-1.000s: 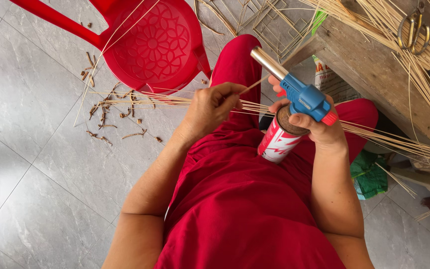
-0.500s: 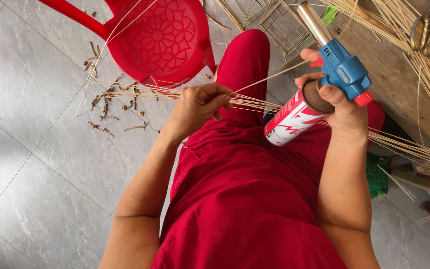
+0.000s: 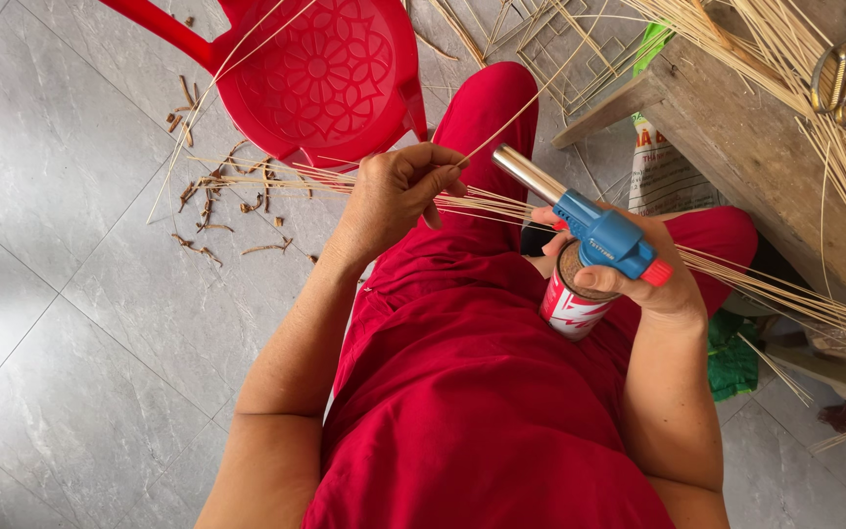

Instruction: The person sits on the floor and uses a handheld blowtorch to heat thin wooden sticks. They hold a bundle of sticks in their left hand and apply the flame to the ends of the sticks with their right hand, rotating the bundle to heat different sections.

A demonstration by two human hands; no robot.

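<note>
The gas torch (image 3: 594,245) sits right of centre in the frame, the right hand (image 3: 638,274) wrapped tight round the top of its can, just under the blue head; it probably handles as a light, rigid thing, smooth metal that could slip, best held at that neck; the steel nozzle points to the upper left; the can is red and white. The left hand (image 3: 394,191), at centre, has its grip pinched shut on thin bamboo strips (image 3: 501,204); these look springy, brittle, pale straw-coloured, running towards the wooden counter (image 3: 736,127) at upper right.
</note>
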